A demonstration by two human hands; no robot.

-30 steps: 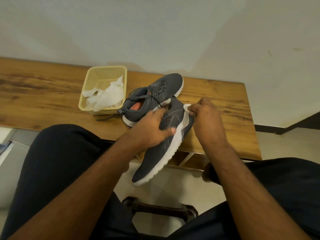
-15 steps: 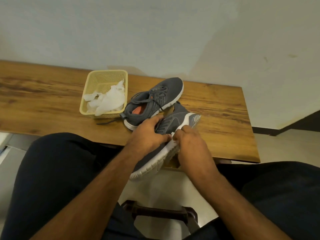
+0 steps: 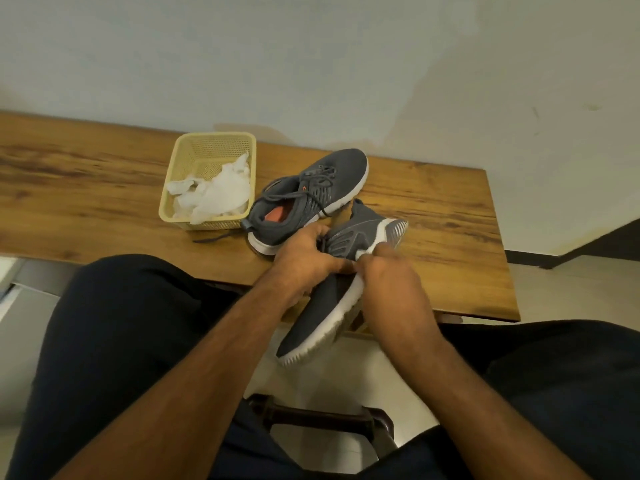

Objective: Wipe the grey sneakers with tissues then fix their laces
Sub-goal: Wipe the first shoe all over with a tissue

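From the head view, the left hand (image 3: 306,259) grips the upper of the tilted grey sneaker (image 3: 332,289) over the table (image 3: 450,216) edge. The right hand (image 3: 391,282), blurred, presses its white sole, fingers curled, probably around a tissue. That hand has slid down from the heel. The other sneaker (image 3: 311,199) lies beside the basket (image 3: 207,147) of tissues (image 3: 218,194).

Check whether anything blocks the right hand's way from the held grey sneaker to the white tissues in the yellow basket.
The other grey sneaker lies on the wooden table between the right hand and the yellow plastic basket of white tissues, so the hand would likely reach over it.
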